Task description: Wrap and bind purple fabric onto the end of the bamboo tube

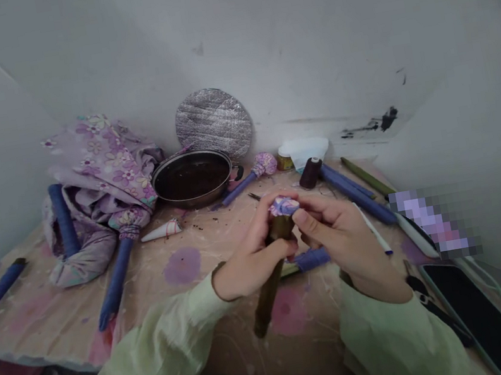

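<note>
My left hand (254,252) is wrapped round a dark olive-brown stick (267,300), which slants down toward me. At the stick's upper end sits a bunched piece of purple-and-white floral cloth (284,205). My right hand (334,228) pinches the right edge of this cloth with thumb and fingers; its far fingers are partly hidden. Below my hands, a green stick with a blue-purple wrapping (313,259) lies on the table. A spool of dark thread (310,173) stands just beyond my right hand.
A flower-patterned cover (240,355) lies over the table. At the back are a dark pan (192,181) and a silver foil disc (213,122). Floral fabric (103,167) and blue-wrapped sticks (117,280) lie left. A phone (483,315) and black-handled scissors (430,298) lie right.
</note>
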`<act>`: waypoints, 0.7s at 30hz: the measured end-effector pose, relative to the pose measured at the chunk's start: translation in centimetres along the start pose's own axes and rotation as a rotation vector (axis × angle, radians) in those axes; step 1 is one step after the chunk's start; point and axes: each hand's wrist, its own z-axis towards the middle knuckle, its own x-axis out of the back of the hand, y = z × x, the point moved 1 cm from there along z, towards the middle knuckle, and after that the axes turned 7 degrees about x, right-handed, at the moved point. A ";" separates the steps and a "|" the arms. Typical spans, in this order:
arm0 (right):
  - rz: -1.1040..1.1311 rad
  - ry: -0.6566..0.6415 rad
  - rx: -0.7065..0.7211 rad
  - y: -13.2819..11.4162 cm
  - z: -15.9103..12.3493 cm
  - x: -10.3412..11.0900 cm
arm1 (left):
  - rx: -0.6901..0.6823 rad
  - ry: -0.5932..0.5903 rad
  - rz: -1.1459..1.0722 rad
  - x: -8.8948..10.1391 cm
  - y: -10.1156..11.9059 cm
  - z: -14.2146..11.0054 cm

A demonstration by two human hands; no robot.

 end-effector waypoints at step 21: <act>-0.332 0.216 0.101 -1.1 -0.3 0.3 | 0.202 -0.111 -0.493 1.2 0.2 1.0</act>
